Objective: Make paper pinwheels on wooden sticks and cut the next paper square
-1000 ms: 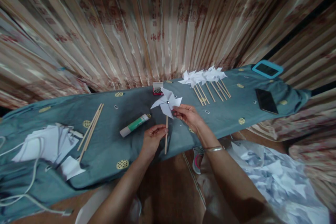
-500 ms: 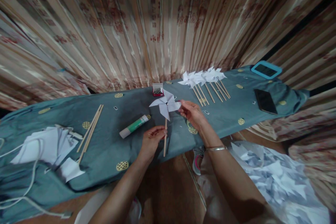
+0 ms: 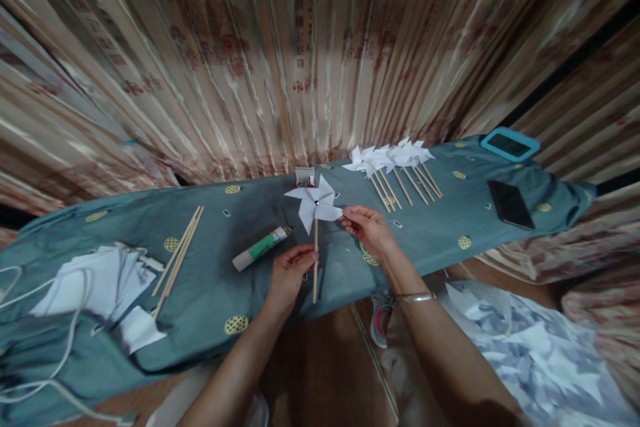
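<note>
A white paper pinwheel [image 3: 315,203] on a thin wooden stick stands upright over the blue-green cloth [image 3: 215,260]. My left hand [image 3: 289,273] is closed round the stick about halfway down. My right hand [image 3: 367,228] pinches the tip of the pinwheel's right blade between thumb and fingers. A metal pin shows at the wheel's centre. A small box of pins [image 3: 304,177] sits just behind the wheel.
A glue stick [image 3: 260,248] lies left of my left hand. Spare sticks [image 3: 179,259] and a paper stack [image 3: 95,277] with a white cable lie further left. Several finished pinwheels [image 3: 395,167], a phone [image 3: 510,204] and a blue-cased device [image 3: 510,145] lie right. Paper scraps [image 3: 540,353] cover the floor.
The wheel has turned under my right fingers, which now hold a blade tip on its right side. The view has tilted a little, so everything sits lower in frame.
</note>
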Demonstrator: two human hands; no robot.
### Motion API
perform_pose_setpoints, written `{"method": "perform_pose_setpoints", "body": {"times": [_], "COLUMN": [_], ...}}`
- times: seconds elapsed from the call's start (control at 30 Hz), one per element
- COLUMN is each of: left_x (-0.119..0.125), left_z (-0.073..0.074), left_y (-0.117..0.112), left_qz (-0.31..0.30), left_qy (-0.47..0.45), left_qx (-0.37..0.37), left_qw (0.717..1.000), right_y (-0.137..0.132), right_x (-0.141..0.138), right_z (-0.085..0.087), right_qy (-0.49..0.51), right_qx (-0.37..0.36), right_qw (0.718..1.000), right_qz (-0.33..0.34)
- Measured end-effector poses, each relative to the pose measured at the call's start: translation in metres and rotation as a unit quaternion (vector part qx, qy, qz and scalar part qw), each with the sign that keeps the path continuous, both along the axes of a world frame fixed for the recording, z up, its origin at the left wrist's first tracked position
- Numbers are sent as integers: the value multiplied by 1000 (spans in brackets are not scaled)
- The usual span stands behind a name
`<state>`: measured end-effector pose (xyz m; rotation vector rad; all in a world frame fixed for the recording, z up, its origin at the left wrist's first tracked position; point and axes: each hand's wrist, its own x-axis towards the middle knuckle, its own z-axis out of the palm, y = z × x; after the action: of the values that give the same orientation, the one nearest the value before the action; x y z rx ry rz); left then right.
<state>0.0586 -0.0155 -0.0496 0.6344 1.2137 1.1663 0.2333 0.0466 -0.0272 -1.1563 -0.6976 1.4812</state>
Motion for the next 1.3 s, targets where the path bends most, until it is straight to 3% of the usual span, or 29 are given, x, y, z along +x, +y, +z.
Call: {"method": "perform_pose_setpoints", "body": {"times": [1.3], "left_x": [-1], "left_z": [1], "left_y": [1], "left_qz": [2], "left_qy": [3], "left_qx": [18], "left_qw": [1000], "right_y": [-19], "right_x": [-24], "right_z": [-2], "right_qy": [-49], "right_qx": [-10], "right_qw": [989], "right_qz": [137]}}
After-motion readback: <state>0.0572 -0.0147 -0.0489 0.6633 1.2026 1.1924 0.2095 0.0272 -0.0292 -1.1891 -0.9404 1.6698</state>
